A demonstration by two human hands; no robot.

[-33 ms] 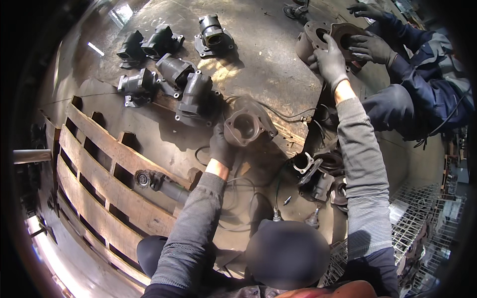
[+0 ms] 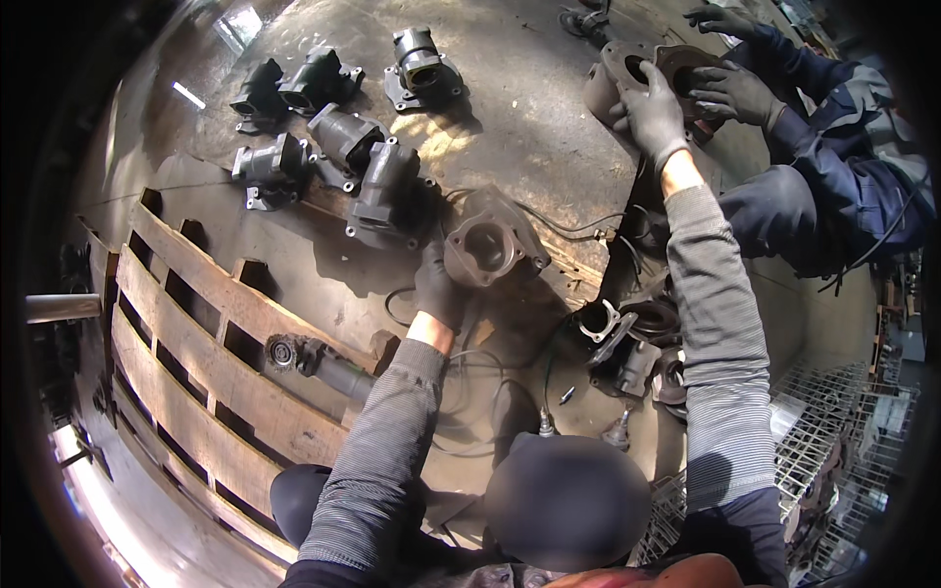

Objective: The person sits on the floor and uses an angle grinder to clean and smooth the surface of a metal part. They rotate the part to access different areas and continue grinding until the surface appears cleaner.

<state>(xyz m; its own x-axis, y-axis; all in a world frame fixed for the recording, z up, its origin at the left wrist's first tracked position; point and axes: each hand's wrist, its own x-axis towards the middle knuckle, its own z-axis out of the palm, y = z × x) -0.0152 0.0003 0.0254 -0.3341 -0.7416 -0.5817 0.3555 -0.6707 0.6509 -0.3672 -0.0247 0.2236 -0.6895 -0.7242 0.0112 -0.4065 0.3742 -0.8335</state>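
Note:
My gloved left hand (image 2: 441,289) is closed on the left side of a brownish-grey cast metal housing (image 2: 515,230), whose round bore faces me. At the upper right, my gloved right hand (image 2: 655,116) grips the near edge of a second cast housing (image 2: 608,93). Its thumb and fingers lie at the opening. Right beside that, a third round-mouthed casting (image 2: 674,61) touches or nearly touches it. A co-worker's gloved hand (image 2: 735,93) rests on this one, while the co-worker's other hand (image 2: 722,20) is raised behind it.
Several dark housings, one a flanged housing (image 2: 421,73), stand on the far left floor. A wooden pallet (image 2: 216,363) lies at the left, near a dark shaft (image 2: 338,370). Smaller metal parts (image 2: 627,363), cables and a grinder-like tool (image 2: 546,421) lie nearer me. Wire mesh (image 2: 814,421) is at right.
The housing in my left hand has shifted slightly right and tipped a little. My right hand has moved very slightly to the right, still on its housing.

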